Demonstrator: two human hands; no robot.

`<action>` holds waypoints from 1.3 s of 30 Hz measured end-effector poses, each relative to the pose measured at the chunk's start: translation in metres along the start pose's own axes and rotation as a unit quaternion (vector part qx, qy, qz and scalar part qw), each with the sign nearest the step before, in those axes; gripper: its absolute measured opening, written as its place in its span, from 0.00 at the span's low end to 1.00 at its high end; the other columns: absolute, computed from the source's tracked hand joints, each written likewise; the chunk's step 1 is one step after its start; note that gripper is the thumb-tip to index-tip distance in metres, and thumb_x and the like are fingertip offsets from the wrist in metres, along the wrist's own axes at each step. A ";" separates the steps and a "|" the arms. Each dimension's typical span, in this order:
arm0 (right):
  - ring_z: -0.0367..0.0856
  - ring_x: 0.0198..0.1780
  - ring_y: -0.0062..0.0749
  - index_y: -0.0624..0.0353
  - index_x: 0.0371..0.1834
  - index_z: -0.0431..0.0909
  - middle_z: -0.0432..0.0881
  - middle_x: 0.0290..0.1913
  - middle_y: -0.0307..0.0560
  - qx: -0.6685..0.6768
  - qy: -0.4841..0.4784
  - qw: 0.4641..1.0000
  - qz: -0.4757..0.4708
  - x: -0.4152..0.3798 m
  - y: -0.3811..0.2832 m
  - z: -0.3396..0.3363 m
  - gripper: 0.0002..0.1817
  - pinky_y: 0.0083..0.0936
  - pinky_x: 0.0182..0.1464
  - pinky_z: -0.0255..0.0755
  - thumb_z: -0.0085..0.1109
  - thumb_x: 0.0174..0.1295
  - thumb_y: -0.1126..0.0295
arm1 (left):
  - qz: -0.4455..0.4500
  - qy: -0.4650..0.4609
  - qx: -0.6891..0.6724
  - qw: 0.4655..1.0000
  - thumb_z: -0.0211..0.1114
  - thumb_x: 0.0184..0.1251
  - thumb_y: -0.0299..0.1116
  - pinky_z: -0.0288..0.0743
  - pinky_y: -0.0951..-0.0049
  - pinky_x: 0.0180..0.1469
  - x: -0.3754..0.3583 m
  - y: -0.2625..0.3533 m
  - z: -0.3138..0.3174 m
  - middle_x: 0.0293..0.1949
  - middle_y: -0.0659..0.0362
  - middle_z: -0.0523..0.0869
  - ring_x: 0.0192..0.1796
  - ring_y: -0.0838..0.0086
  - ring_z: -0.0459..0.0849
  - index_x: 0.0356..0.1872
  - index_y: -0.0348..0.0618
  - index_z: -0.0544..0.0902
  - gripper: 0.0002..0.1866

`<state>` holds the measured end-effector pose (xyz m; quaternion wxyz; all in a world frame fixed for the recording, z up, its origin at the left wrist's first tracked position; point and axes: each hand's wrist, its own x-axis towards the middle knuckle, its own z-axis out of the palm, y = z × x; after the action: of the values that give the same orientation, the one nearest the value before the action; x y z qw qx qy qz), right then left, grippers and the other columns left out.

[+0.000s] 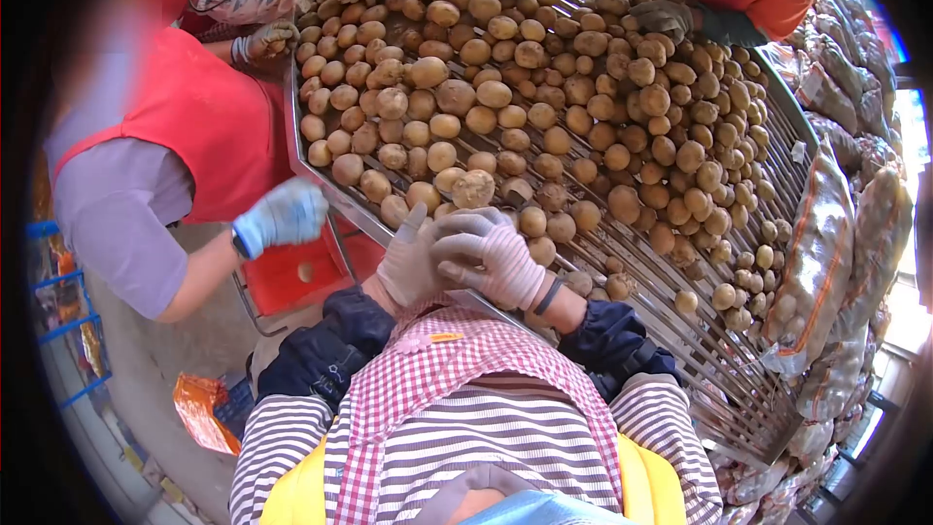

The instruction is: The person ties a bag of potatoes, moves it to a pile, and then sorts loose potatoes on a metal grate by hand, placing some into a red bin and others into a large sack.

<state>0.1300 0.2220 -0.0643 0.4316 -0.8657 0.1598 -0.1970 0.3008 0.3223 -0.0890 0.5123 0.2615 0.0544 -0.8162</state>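
Observation:
Both of my hands meet at the near edge of a slatted metal sorting table [637,306] heaped with potatoes [493,94]. My left hand [406,261], in a pale work glove, is smeared by motion. Its thumb points up, and its fingers are hidden behind the other hand. My right hand [498,259], in a white and pinkish glove, has its fingers bent and pressed against the left one. Whatever lies between them, if anything, is hidden. Just beyond the right fingers sits a potato with a pale, rough face [473,189].
At left, a co-worker in a red vest [209,126] holds a blue-gloved hand [284,217] near the table corner. Other workers' gloved hands [664,17] reach in from the far side. Filled mesh sacks [814,253] stack up at right. A red stool [296,275] stands below left.

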 end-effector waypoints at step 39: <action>0.76 0.64 0.54 0.52 0.60 0.80 0.82 0.60 0.55 -0.277 0.190 0.928 0.163 0.045 0.107 -0.082 0.22 0.45 0.66 0.71 0.68 0.64 0.60 | 0.042 -0.152 -0.139 0.978 0.64 0.74 0.56 0.71 0.81 0.26 0.015 0.056 -0.072 0.47 0.56 0.81 0.31 0.74 0.75 0.57 0.49 0.83 0.24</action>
<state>0.1188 0.0845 -0.0966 0.1625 -0.8591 0.4257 -0.2329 0.3711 0.3091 -0.1483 0.5795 0.0627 0.0781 -0.8088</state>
